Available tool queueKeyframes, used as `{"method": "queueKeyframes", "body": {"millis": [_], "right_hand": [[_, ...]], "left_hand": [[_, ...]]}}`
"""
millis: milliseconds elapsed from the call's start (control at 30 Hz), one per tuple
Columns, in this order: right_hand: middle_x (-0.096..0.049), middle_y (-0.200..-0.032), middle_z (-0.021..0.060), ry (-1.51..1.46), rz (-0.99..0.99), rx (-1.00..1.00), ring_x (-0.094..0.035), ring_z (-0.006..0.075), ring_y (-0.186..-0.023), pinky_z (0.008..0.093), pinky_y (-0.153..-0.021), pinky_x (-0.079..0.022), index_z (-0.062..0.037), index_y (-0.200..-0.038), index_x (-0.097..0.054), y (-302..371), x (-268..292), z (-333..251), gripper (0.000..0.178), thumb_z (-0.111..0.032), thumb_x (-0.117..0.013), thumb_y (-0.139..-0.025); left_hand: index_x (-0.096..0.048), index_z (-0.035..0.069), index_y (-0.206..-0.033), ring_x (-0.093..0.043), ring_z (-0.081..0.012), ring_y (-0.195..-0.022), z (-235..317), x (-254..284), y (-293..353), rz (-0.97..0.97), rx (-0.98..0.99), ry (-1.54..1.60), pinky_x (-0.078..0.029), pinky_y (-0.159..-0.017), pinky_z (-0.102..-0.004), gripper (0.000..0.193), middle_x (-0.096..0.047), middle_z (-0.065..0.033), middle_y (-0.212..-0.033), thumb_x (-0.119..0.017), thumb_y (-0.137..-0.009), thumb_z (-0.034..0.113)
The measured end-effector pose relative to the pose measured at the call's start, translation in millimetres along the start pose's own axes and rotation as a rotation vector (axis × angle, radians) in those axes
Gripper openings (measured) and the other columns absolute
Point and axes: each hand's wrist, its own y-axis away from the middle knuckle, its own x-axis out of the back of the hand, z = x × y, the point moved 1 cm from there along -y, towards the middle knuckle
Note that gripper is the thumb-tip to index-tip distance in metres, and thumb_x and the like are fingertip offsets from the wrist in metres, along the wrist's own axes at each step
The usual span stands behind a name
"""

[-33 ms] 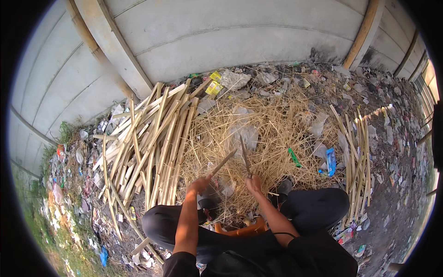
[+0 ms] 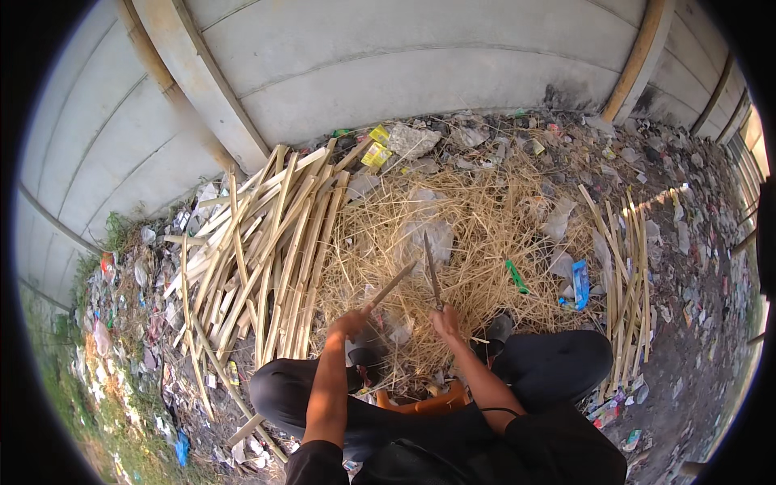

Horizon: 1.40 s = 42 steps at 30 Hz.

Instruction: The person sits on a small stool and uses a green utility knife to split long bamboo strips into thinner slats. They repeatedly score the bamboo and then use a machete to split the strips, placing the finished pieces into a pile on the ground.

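My left hand (image 2: 347,324) is closed around the near end of a narrow brown bar (image 2: 393,286), whose material I cannot make out. It slants up to the right. In my right hand (image 2: 444,320) is the handle of a long knife (image 2: 432,268) with a dark, pointed blade, aimed away from me. The bar and the blade are apart, their far ends close to each other. Both are held over a spread of straw-like shavings (image 2: 485,234), between my bent knees.
Split bamboo strips (image 2: 283,242) lie heaped on the left; a smaller bundle of thin strips (image 2: 629,283) lies on the right. A green strip (image 2: 516,277) and a blue wrapper (image 2: 579,284) rest on the litter. A concrete wall (image 2: 420,65) stands ahead. Beneath me is an orange seat (image 2: 428,404).
The knife's tip has shifted very slightly away from me and to the right. Both hands keep their hold, and nothing else has visibly moved.
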Motion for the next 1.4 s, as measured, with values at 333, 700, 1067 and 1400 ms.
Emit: {"method": "queueKeyframes", "body": {"millis": [333,700,1067,1400], "right_hand": [[-0.040,-0.061,-0.0039,-0.802,0.142,0.256,-0.039,0.0067,-0.047,0.0334,-0.046,-0.040,-0.0084,-0.116,-0.061,15.1,55.6,-126.5,0.019,-0.021,-0.064,-0.102],[-0.041,-0.055,-0.0070,-0.942,0.053,0.670,-0.035,0.0040,-0.045,0.0267,-0.051,-0.043,-0.0023,-0.124,-0.068,112.8,160.2,-262.1,0.026,-0.012,-0.067,-0.100],[-0.048,-0.056,-0.0036,-1.058,-0.177,0.748,-0.036,0.0051,-0.043,0.0273,-0.050,-0.042,0.0001,-0.115,-0.067,131.4,172.6,-268.6,0.018,-0.003,-0.068,-0.097],[-0.055,-0.070,-0.0024,-0.791,0.139,0.679,-0.049,0.0042,-0.053,0.0201,-0.046,-0.038,0.0006,-0.118,-0.067,138.7,165.8,-275.0,0.026,-0.005,-0.075,-0.094]], "left_hand": [[-0.067,0.003,-0.105,-0.026,-0.0064,-0.045,67.0,138.7,81.8,-0.401,-0.325,0.246,-0.025,-0.043,-0.0277,0.101,-0.026,0.0086,-0.056,-0.027,-0.088,0.094],[-0.068,-0.005,-0.128,-0.023,-0.0022,-0.044,76.9,148.8,165.8,-0.737,-0.412,0.115,-0.022,-0.039,-0.0222,0.104,-0.025,0.0098,-0.058,-0.029,-0.096,0.086],[-0.066,-0.012,-0.125,-0.026,-0.0006,-0.045,68.6,135.5,202.2,-0.818,-0.365,0.217,-0.024,-0.037,-0.0193,0.109,-0.032,0.0090,-0.059,-0.032,-0.093,0.087],[-0.066,-0.015,-0.121,-0.028,-0.0001,-0.043,65.4,130.1,210.0,-0.804,-0.319,0.273,-0.026,-0.036,-0.0184,0.112,-0.033,0.0086,-0.057,-0.032,-0.092,0.089]]}}
